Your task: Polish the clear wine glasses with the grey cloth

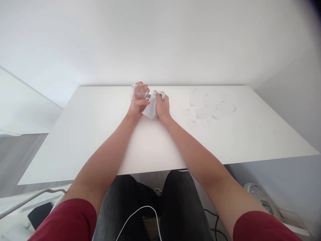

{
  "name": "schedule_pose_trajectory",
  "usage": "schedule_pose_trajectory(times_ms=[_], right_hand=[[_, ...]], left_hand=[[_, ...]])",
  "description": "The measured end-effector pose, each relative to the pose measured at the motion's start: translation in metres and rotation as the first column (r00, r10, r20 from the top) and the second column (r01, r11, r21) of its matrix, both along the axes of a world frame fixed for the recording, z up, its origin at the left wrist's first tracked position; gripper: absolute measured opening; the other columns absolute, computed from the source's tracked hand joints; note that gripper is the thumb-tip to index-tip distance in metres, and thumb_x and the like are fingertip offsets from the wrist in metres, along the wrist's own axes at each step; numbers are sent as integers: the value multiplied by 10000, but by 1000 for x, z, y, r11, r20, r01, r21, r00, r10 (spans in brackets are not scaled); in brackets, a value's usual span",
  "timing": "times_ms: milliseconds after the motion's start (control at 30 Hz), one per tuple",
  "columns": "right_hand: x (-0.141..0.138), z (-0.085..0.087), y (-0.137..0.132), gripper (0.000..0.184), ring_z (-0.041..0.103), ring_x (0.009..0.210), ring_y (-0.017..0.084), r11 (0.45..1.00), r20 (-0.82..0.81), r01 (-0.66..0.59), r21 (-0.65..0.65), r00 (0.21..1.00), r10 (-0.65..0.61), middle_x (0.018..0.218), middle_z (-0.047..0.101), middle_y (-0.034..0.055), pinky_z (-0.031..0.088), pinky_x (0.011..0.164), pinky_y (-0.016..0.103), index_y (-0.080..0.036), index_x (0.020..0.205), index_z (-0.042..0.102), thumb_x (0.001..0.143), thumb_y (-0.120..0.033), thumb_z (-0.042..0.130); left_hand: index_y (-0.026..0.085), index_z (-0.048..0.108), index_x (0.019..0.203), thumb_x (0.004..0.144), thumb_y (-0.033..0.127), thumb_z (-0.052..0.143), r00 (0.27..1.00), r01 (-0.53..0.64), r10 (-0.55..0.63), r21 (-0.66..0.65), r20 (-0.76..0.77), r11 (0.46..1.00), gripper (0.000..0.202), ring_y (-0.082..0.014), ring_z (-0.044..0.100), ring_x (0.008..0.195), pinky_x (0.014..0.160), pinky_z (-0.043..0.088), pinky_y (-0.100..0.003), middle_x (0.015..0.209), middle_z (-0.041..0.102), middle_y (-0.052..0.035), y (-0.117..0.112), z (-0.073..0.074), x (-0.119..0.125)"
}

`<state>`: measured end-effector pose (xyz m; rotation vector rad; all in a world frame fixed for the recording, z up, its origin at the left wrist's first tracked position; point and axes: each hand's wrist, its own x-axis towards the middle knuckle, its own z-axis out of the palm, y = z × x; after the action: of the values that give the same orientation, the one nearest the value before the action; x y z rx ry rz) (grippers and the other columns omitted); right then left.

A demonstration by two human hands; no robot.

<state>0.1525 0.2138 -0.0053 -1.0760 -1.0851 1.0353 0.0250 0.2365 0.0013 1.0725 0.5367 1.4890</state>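
My left hand (139, 102) grips a small clear bottle (136, 92) that lies tilted on its side in the fingers, its wide end to the left and its narrow end to the right. In my right hand (163, 105) is a bunched white cloth (151, 108). The cloth hangs between the two hands, close against the bottle's narrow end. Whether cloth and bottle touch is hard to make out. Both hands are above the far half of the white table (100, 134).
Right of my hands, faint clear outlines (212, 105), wet patches or transparent pieces, spread over the tabletop. A white wall (160, 43) rises behind the table. Below hang a white cable (145, 207) across my lap and dark cables (216, 222). A pale appliance (258, 194) stands lower right.
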Motion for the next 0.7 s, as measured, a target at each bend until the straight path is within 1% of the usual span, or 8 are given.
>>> schedule_pose_trajectory(times_ms=[100, 267, 367, 467, 533, 600, 633, 700], right_hand=[[2, 3, -5, 218, 623, 1007, 255, 979, 158, 176, 102, 969, -191, 888, 597, 44, 526, 817, 347, -266, 901, 467, 944, -467, 538], [4, 5, -10, 85, 626, 982, 286, 961, 394, 230, 154, 878, -273, 853, 588, 40, 509, 847, 382, -275, 962, 474, 927, -337, 520], [3, 7, -13, 121, 614, 918, 250, 939, 438, 265, 220, 834, -337, 882, 596, 27, 492, 858, 354, -272, 1015, 507, 943, -345, 443], [3, 7, -15, 240, 608, 894, 208, 921, 377, 300, 247, 846, -377, 928, 612, 8, 486, 859, 308, -278, 1075, 533, 972, -405, 358], [6, 6, -13, 277, 605, 905, 192, 891, 307, 394, 224, 839, -449, 938, 613, 7, 488, 862, 287, -267, 1048, 542, 969, -420, 325], [10, 4, -11, 275, 601, 905, 183, 844, 269, 515, 150, 800, -536, 938, 610, 11, 491, 852, 274, -251, 1015, 544, 950, -376, 308], [12, 3, -10, 265, 598, 889, 178, 834, 281, 540, 109, 788, -547, 929, 611, 9, 490, 837, 267, -244, 1000, 549, 935, -345, 313], [13, 2, -8, 220, 583, 823, 170, 865, 375, 499, 52, 793, -480, 861, 607, -8, 479, 783, 250, -240, 925, 569, 902, -320, 365]], left_hand=[[288, 571, 1069, 657, 289, 904, 1000, -21, 21, -9, 21, 1000, 529, -289, 574, 1273, 993, 531, -439, 1155, 575, -59, -1, 2, 2], [275, 578, 989, 595, 203, 905, 1000, -4, 4, 0, 24, 1000, 518, -273, 585, 1228, 958, 535, -406, 1157, 599, -60, -2, 5, 3], [268, 580, 955, 595, 206, 883, 999, -9, 10, -20, 45, 1000, 475, -256, 594, 1190, 907, 538, -362, 1165, 610, -65, -4, 6, 5], [268, 589, 934, 552, 185, 870, 999, 11, -11, -1, 46, 1000, 482, -244, 603, 1143, 814, 524, -310, 1154, 618, -61, -5, 7, 6], [268, 595, 934, 515, 137, 850, 997, 31, -33, 24, 76, 999, 508, -225, 604, 1108, 762, 497, -278, 1109, 618, -49, -4, 7, 4], [275, 594, 943, 504, 96, 817, 990, 25, -28, 25, 141, 999, 523, -194, 602, 1070, 729, 470, -255, 1073, 615, -30, -2, 6, 2], [279, 589, 948, 511, 88, 804, 984, 12, -14, 14, 175, 1000, 523, -178, 603, 1046, 718, 460, -249, 1069, 616, -21, 0, 6, 1], [288, 576, 965, 540, 101, 801, 975, -25, 31, -30, 221, 999, 516, -152, 611, 979, 705, 447, -246, 1078, 626, -9, 2, 5, -2]])
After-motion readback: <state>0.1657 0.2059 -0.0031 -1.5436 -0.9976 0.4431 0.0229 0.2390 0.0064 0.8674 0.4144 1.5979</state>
